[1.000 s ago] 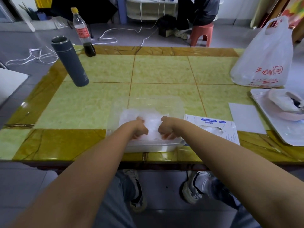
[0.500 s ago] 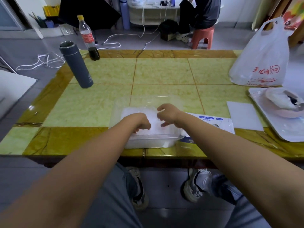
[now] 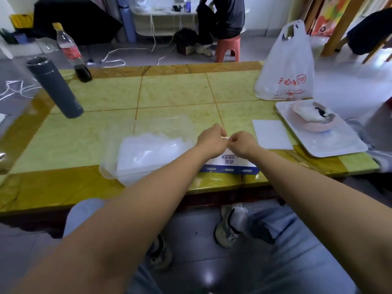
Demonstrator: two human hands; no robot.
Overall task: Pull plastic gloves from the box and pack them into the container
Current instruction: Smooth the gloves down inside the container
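A clear plastic container (image 3: 110,166) sits near the table's front edge with a stack of thin plastic gloves (image 3: 148,150) inside. Right of it lies a flat white and blue glove box (image 3: 229,165), mostly hidden by my wrists. My left hand (image 3: 211,140) and my right hand (image 3: 241,143) are both above the box, fingers curled. Between them they pinch a small bit of whitish plastic glove (image 3: 225,137) at the box top.
A grey thermos (image 3: 55,88) and a cola bottle (image 3: 73,54) stand at the back left. A white plastic bag (image 3: 286,66), a white tray (image 3: 331,143) with a pink bowl (image 3: 314,117) and a white card (image 3: 271,134) lie on the right. A person sits on a red stool beyond the table.
Both hands left the container and moved right to the glove box, where they now pinch a glove. The view shifted right.
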